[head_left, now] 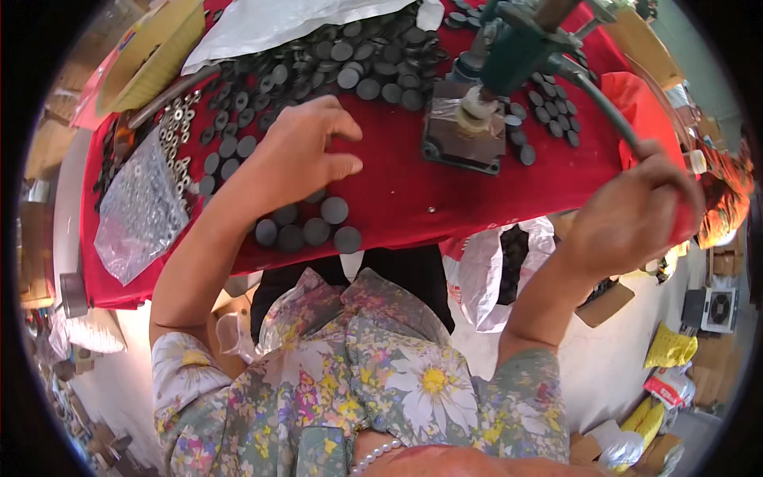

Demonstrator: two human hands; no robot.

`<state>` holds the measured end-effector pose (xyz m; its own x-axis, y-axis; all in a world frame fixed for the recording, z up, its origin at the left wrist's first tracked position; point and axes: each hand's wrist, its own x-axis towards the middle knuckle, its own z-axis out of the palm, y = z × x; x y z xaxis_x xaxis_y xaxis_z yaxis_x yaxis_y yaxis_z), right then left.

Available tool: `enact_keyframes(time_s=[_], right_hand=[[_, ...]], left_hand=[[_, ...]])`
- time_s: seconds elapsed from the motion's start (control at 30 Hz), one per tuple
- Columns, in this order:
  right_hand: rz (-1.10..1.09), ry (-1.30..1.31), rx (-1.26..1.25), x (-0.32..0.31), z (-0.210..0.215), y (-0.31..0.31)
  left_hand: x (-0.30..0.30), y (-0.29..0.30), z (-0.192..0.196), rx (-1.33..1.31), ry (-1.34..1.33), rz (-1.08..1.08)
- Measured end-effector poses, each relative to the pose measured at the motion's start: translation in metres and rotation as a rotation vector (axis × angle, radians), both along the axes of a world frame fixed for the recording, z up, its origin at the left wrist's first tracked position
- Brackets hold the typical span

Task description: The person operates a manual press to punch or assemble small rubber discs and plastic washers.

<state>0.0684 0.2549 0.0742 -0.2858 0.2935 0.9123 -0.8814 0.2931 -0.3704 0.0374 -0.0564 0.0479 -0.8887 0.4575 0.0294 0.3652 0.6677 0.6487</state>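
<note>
Above the red cloth, my left hand [298,151] is open, thumb and forefinger apart, with nothing seen between them. Dark grey round discs lie around it: a loose group [316,230] by the near table edge and a large heap [350,63] beyond. My right hand [632,211] is closed round the lever [608,107] of a green hand press [517,60]. The lever slopes down toward the right. Under the press head is a dark square base plate [461,143], with a pale round piece [474,119] in its middle; I cannot make out its details.
Small metal rings [172,131] and a clear plastic bag [141,207] of metal parts lie on the left. A yellow basket [159,60] stands at the far left. More discs [554,111] are right of the press. Below the table edge hangs a white bag [481,282].
</note>
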Motion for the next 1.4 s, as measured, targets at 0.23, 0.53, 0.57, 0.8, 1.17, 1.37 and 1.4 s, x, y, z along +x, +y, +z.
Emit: enact_keyframes(time_s=[0.23, 0.53, 0.57, 0.8, 1.17, 1.37, 1.4], right_hand=[[0.272, 0.067, -0.030, -0.055, 0.050, 0.024], [0.273, 0.071, -0.070, -0.045, 0.055, 0.004], [0.286, 0.081, -0.067, -0.045, 0.055, 0.005], [0.343, 0.101, -0.152, -0.043, 0.052, -0.003], [0.239, 0.044, -0.121, -0.054, 0.075, -0.008], [0.331, -0.058, -0.266, -0.114, 0.111, 0.002], [0.361, -0.070, -0.298, -0.119, 0.114, 0.003]], left_hand=[[0.062, -0.007, -0.022, -0.136, 0.216, -0.232], [0.057, -0.003, -0.036, -0.188, 0.279, -0.331], [0.052, 0.000, -0.036, -0.133, 0.262, -0.312], [-0.022, 0.050, -0.038, 0.059, 0.235, -0.060], [-0.065, 0.112, -0.046, 0.054, 0.266, 0.064], [-0.069, 0.128, -0.040, 0.020, 0.232, 0.108], [-0.070, 0.132, -0.039, 0.012, 0.214, 0.126]])
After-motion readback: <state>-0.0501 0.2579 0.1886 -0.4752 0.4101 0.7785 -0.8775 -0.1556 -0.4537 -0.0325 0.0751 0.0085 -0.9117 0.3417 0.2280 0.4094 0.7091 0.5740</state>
